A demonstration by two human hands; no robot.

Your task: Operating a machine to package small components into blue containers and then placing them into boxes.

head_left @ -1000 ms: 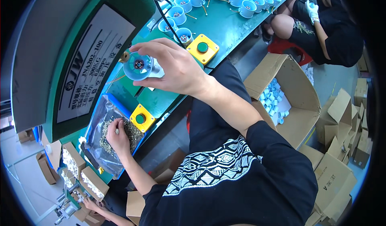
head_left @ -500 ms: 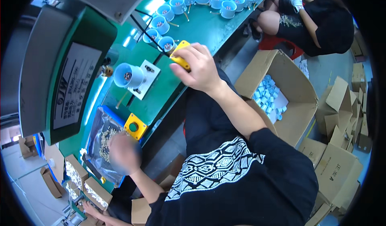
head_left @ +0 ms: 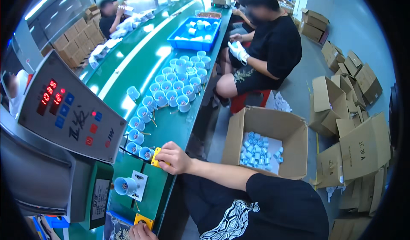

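I have the right hand (head_left: 174,158) over the farther yellow button box (head_left: 156,156), fingers bent and close together; I can't tell whether they pinch it. The left hand (head_left: 142,232) lies on the nearer yellow button box (head_left: 146,220), its finger spread unclear to me. Between the boxes, the light-blue cup (head_left: 124,186) sits at the white plate (head_left: 140,183), beside the green press (head_left: 101,176), apart from both hands.

Blue cup (head_left: 127,186), yellow switch (head_left: 155,156), white-patterned black shirt (head_left: 277,206)

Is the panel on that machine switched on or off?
On: the machine's panel shows glowing red digits.
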